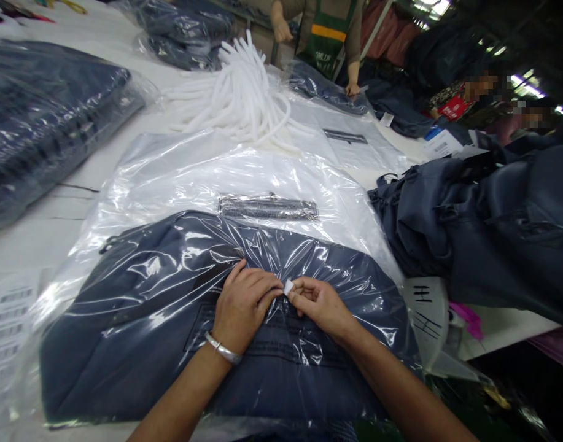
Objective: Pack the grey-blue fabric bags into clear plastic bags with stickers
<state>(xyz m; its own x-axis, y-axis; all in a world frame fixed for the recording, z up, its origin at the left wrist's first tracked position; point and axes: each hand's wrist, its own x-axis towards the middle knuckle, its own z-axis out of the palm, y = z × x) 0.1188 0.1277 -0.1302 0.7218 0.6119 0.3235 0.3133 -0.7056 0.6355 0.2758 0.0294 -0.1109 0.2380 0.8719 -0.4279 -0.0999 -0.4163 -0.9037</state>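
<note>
A dark blue backpack-like item [124,362] lies inside a clear plastic bag [304,258] right in front of me. My left hand [247,301] rests on the bag, thumb and fingertips pinched together at a gathered spot in the plastic. From the other side, my right hand [315,304] pinches a small white piece [288,286], like a sticker or tape, against the left fingertips. Creases in the plastic fan out from this point. Whether the left fingers grip the white piece too is hard to see. Printed warning text shows on the bag near both hands.
Flat printed plastic bags [267,175] lie just beyond, with a bundle of white foam cords [253,92] on them. Bagged dark goods [46,116] are stacked left; unbagged dark blue bags [488,221] pile up right. A barcode label sheet [9,325] lies left. A co-worker [330,37] stands across.
</note>
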